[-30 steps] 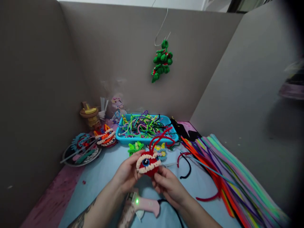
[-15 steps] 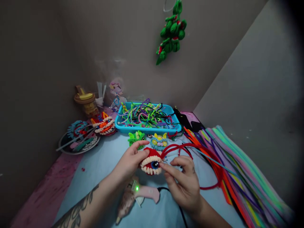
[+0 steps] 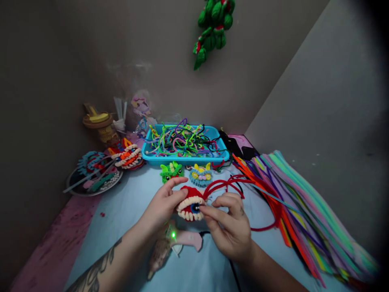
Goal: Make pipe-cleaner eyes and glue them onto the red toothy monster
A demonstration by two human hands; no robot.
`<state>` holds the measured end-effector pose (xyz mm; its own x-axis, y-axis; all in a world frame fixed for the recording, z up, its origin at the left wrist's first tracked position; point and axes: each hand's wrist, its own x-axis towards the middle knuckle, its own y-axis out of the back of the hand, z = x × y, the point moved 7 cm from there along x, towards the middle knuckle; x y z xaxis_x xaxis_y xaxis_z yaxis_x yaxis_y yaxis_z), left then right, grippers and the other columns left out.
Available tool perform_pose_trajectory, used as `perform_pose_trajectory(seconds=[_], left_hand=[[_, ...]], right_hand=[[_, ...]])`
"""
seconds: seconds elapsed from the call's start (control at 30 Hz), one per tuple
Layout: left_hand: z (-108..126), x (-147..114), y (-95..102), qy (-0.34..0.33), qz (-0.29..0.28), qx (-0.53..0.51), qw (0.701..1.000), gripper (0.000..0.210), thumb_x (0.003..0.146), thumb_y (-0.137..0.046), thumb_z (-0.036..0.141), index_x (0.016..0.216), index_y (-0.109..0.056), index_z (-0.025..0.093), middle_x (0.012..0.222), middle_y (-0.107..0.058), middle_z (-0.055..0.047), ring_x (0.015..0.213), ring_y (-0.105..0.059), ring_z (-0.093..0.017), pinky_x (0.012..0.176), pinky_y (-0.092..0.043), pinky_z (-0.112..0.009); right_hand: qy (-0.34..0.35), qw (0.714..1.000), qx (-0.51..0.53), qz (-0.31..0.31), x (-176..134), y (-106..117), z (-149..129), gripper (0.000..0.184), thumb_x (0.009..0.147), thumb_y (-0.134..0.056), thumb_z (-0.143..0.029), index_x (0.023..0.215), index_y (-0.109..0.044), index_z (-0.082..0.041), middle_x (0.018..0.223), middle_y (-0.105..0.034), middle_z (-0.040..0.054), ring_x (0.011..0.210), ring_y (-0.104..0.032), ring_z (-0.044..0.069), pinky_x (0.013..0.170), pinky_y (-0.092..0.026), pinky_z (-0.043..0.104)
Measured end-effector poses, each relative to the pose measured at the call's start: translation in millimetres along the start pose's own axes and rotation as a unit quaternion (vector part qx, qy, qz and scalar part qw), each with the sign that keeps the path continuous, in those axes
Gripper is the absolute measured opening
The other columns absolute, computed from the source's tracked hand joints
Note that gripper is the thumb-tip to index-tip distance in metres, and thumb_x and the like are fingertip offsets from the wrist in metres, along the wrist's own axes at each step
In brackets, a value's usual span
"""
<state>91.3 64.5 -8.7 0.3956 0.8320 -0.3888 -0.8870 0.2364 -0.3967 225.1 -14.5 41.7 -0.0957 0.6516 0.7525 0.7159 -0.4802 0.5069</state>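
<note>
My left hand (image 3: 165,201) is closed round the left side of a red and cream pipe-cleaner figure (image 3: 184,211), with the thumb on top. A round blue eye (image 3: 195,208) sits between its two cream-edged rims. At the right of that eye, my right hand (image 3: 232,225) has its index fingertip pressed against the figure, the thumb just below. Long red pipe cleaners (image 3: 219,183) trail rightward from the figure. Below it a pink glue gun (image 3: 189,239) with a lit green light lies on the blue cloth (image 3: 121,219).
Behind my hands are a green pipe-cleaner head (image 3: 172,172) and a blue-yellow one (image 3: 200,175). A blue tray (image 3: 185,161) holds pipe-cleaner scraps. Loose pipe cleaners (image 3: 304,198) spread at right. A metal bowl (image 3: 71,182) and an orange figure (image 3: 127,156) stand at left.
My right index fingertip has shifted slightly onto the edge of the blue eye. The left hand keeps its hold, and the whole view has shifted a little.
</note>
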Motion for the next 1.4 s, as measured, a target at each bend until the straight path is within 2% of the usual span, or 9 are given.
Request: perform_pose_trajectory(seconds=[1.13, 1.4], left_hand=[[-1.3, 1.2, 2.2, -0.002, -0.002, -0.017, 1.000, 0.054, 0.068, -0.073, 0.030, 0.113, -0.049, 0.013, 0.072, -0.073, -0.009, 0.057, -0.064, -0.017, 0.051, -0.046, -0.023], [-1.6, 1.0, 3.8, -0.001, 0.006, -0.017, 1.000, 0.051, 0.068, -0.071, 0.026, 0.113, -0.051, 0.012, 0.073, -0.073, -0.009, 0.057, -0.064, -0.017, 0.053, -0.048, -0.025]], right_hand=[[0.001, 0.999, 0.050, -0.015, -2.7, -6.1, -1.1, 0.034, 0.078, -0.059, -0.005, 0.106, -0.066, -0.021, 0.089, -0.052, 0.0052, 0.083, -0.051, 0.020, 0.075, -0.045, 0.040], [-0.011, 0.997, 0.070, 0.005, -0.7, 0.7, -0.8, 0.039, 0.079, -0.055, -0.003, 0.112, -0.063, -0.023, 0.087, -0.049, 0.0040, 0.082, -0.050, 0.019, 0.072, -0.044, 0.037]])
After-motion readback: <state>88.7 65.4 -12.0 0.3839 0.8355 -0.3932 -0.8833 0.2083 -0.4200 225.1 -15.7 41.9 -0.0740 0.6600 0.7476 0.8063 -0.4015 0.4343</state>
